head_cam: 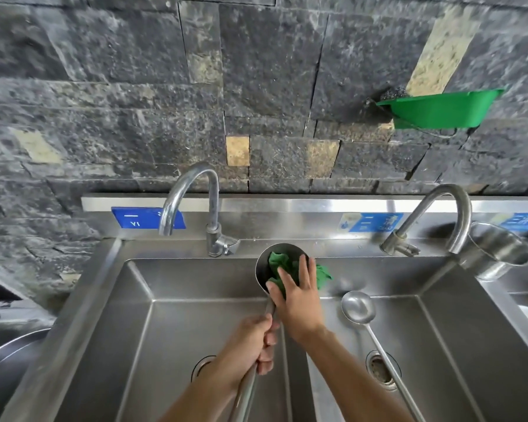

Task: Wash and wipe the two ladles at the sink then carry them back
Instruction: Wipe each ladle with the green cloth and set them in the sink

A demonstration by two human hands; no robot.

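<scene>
At 6 o'clock the left hand (258, 345) is wrapped tight round the long handle of the big ladle (262, 268), which rises toward 12 over the divider of the steel sink (83, 300). Just beyond it the right hand (299, 300) lies over the ladle's bowl, fingers spread and fairly straight, pressing a green cloth (279, 263) into the bowl; a corner of the cloth spills over the rim toward 3 o'clock. The small ladle (358, 306) lies in the right basin at 4 o'clock, touched by neither hand, bowl up near the back wall of the basin and its thin handle running toward 5 o'clock past the drain (381, 370). A second drain (203, 365) shows in the left basin at 7 o'clock, partly behind the left forearm. On the back ledge stand two curved taps, the left tap (192, 196) at 11 o'clock of the big ladle and the right tap (448, 214) at 2 o'clock. A steel pot (494, 251) sits tilted just beside the right tap at 3 o'clock. Farthest, on the dark stone wall (134, 86) at 1 o'clock, hangs a green tray (439, 109) with a grey scourer (393, 92) at its left end
</scene>
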